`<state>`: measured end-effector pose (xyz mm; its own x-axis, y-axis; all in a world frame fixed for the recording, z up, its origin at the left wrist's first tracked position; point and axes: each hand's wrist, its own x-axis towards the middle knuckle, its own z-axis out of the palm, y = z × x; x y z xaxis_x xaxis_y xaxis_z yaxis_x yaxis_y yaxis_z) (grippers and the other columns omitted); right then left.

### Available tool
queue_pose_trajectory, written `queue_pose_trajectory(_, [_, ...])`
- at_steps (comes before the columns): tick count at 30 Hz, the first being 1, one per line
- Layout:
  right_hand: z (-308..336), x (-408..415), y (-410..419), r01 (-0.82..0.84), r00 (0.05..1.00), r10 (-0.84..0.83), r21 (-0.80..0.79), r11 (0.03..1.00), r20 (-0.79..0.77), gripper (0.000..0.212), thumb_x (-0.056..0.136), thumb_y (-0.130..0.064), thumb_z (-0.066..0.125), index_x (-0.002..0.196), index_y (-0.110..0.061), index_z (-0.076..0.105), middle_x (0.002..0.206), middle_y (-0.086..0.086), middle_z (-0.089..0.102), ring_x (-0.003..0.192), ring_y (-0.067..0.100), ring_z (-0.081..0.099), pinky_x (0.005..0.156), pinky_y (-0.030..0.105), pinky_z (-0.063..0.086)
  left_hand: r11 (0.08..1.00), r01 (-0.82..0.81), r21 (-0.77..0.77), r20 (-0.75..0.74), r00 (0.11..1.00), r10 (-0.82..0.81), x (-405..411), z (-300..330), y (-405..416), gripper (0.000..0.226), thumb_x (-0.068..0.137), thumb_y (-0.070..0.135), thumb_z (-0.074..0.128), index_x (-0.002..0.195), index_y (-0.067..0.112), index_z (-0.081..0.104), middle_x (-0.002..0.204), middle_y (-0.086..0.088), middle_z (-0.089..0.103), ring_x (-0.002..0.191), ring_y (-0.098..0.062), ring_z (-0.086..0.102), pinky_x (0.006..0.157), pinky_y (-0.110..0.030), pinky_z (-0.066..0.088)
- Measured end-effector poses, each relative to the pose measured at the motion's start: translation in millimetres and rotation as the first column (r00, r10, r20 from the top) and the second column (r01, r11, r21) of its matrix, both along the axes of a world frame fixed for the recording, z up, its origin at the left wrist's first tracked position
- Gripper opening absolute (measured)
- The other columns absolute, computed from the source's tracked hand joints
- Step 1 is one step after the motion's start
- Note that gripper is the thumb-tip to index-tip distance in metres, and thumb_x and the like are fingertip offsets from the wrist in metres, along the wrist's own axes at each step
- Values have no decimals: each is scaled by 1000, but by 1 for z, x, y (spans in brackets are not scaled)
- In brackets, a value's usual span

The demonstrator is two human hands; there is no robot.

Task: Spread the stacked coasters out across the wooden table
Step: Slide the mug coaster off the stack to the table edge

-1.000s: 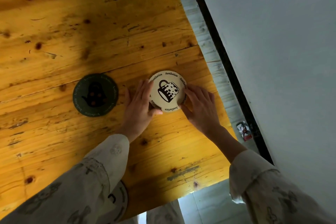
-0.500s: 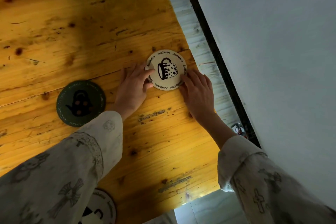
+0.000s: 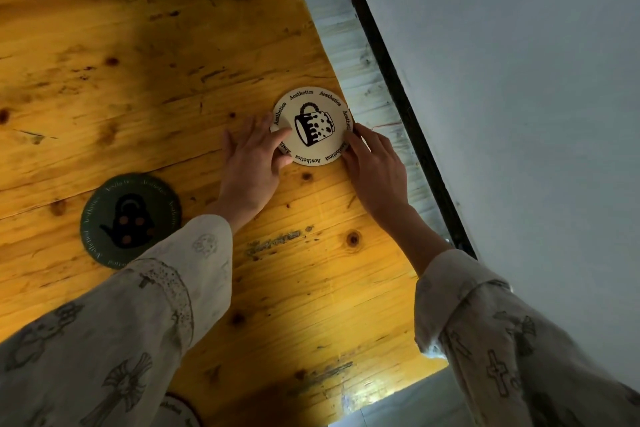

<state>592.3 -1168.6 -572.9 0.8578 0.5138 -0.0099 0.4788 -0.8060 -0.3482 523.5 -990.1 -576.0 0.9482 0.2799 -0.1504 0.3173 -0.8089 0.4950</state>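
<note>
A cream round coaster (image 3: pixel 313 125) printed with a black spotted mug lies near the right edge of the wooden table (image 3: pixel 138 45); more coaster edges show beneath it, so it tops a small stack. My left hand (image 3: pixel 251 163) grips its left rim, thumb on top. My right hand (image 3: pixel 372 166) presses fingertips against its right rim. A dark green coaster (image 3: pixel 130 220) with a teapot lies flat to the left, partly under my left sleeve. Another pale coaster (image 3: pixel 178 411) peeks out at the bottom edge.
The table's right edge runs diagonally just beside the cream coaster, with a pale ribbed strip (image 3: pixel 349 45) and a dark frame (image 3: pixel 398 97) beyond it. A white wall (image 3: pixel 502 97) fills the right side. The table's near edge (image 3: pixel 381 395) is at the bottom.
Both hands have slid the cream coaster stack away from me and to the right, closer to the table's right edge. The green coaster stayed in place.
</note>
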Motion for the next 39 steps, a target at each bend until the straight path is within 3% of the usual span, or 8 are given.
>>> queue_pose_trajectory(4, [1,-1,0,7,1000,-7,12,1000,-3,35,95,-26,45,126,-11,52,135,9,54,115,29,55,82,40,53,1000,-5,-9,-20,1000,5,1,2,-1,48,88,27,52,134,26,38,154,-5,22,144,-27,8,116,-56,-2])
queue_pose_trajectory(18, [3,-1,3,48,995,-43,62,997,-88,37,95,-23,44,130,-11,47,140,9,47,116,31,53,85,47,54,997,2,75,-30,1000,1,4,-3,-2,48,90,30,48,136,31,34,155,-4,20,143,-29,8,114,-58,-2])
queue_pose_trajectory(21, [1,-9,3,41,991,-34,49,998,-127,45,96,-23,40,139,-10,34,150,12,34,131,32,41,99,44,46,991,58,120,-53,997,-52,0,-6,1,50,92,35,40,139,32,24,156,-5,12,144,-29,3,114,-57,-4])
queue_pose_trajectory(25, [6,-25,0,-3,976,-6,-42,999,-218,54,98,-26,34,146,-10,15,157,14,12,145,30,15,119,42,23,972,209,106,-258,950,-176,-13,-1,8,64,92,39,37,142,34,-4,156,-4,-13,142,-28,-14,115,-55,-7])
queue_pose_trajectory(28, [17,-45,-3,-8,957,-37,-152,988,-289,59,96,-23,39,146,-13,11,158,13,5,146,33,2,120,47,14,975,223,16,-324,923,-206,-39,12,9,64,91,34,43,143,32,5,157,-3,-6,143,-27,-9,117,-54,1])
queue_pose_trajectory(30, [28,-68,-5,17,925,-84,-180,984,-370,58,95,-24,42,146,-15,14,159,12,4,146,32,-3,120,48,11,980,192,-52,-314,929,-198,-66,21,8,60,91,33,44,142,28,13,157,-4,5,144,-26,1,117,-53,7])
queue_pose_trajectory(34, [44,-131,-5,-87,860,-37,-217,972,-509,52,96,-29,40,144,-18,23,159,13,-1,146,28,-4,121,42,7,985,20,-169,-335,939,-76,-154,32,3,55,92,32,42,142,20,21,155,-10,15,143,-26,10,116,-49,14])
queue_pose_trajectory(39, [61,-204,17,-101,789,-37,-189,977,-613,49,96,-30,41,141,-14,30,157,13,14,145,28,14,116,40,24,929,-287,-235,-232,944,233,-267,60,7,42,89,9,50,130,3,43,143,-23,37,136,-33,32,112,-41,27])
